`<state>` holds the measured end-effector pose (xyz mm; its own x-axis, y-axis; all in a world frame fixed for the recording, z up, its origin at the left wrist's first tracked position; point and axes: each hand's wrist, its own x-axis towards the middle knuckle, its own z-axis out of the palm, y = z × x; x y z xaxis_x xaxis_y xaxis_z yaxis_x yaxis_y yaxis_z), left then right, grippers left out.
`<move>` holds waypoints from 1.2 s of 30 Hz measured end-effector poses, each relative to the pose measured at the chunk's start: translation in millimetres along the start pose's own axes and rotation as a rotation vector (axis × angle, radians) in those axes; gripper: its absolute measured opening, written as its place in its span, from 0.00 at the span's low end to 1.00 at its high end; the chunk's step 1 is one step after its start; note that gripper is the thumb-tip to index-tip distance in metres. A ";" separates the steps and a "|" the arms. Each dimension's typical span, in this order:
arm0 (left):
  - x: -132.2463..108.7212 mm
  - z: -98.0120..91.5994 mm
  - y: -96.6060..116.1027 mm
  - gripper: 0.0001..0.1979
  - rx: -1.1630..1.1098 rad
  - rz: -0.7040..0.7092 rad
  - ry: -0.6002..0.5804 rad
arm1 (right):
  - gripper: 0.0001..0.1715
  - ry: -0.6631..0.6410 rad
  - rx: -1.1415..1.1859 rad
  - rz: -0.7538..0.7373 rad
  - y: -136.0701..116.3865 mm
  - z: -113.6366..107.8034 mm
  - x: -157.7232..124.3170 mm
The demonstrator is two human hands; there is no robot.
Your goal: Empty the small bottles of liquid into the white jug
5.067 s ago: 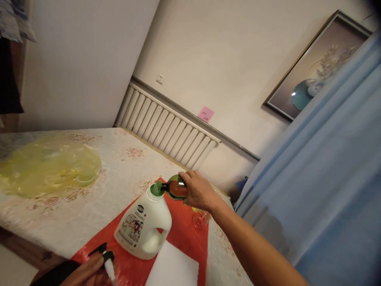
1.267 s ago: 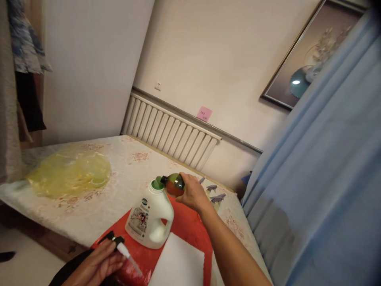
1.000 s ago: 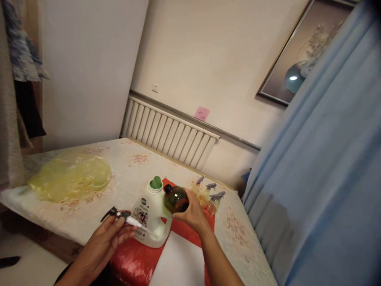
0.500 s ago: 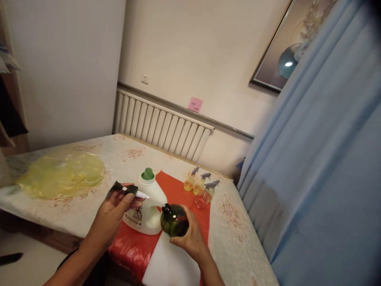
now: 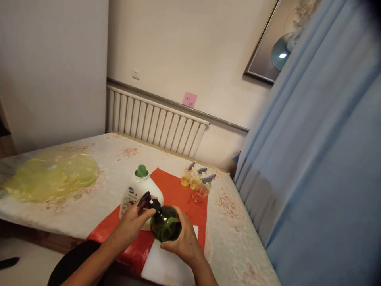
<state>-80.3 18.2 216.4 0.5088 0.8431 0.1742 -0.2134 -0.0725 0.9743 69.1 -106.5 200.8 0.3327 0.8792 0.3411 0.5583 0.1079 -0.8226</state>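
My left hand grips a black spray pump head, its fingers closed round the collar. The head meets the neck of a dark green round bottle; whether it is screwed on I cannot tell. My right hand wraps the bottle's right side and holds it tilted, neck toward the left hand. Just behind the left hand stands a large white jug with a label and a green cap resting in its mouth. The left hand hides part of the jug.
Several small spray bottles with yellow or pinkish bodies stand at the back of a red sheet. A white pad lies under my hands. Crumpled yellow plastic lies at left on the flowered cover. A blue curtain hangs at right.
My left hand has moved right and brought the pump head onto the bottle's neck; its white tube no longer shows outside. The bottle has shifted slightly left. The view has turned a little.
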 end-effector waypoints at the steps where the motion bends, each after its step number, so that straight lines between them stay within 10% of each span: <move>1: -0.2 0.4 -1.8 0.19 0.015 -0.009 -0.026 | 0.53 0.002 0.008 0.003 -0.8 -0.2 -0.7; 13: -4.5 0.4 12.6 0.20 -0.042 -0.137 -0.224 | 0.49 -0.087 0.350 0.144 0.5 2.2 -11.7; 36: -2.4 14.5 -14.7 0.23 -0.084 -0.075 -0.118 | 0.50 -0.048 0.480 0.225 1.4 9.7 -16.7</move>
<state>-66.3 9.5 203.7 0.6193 0.7756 0.1222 -0.2379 0.0371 0.9706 57.0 -116.5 189.5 0.3630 0.9240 0.1205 0.0627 0.1048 -0.9925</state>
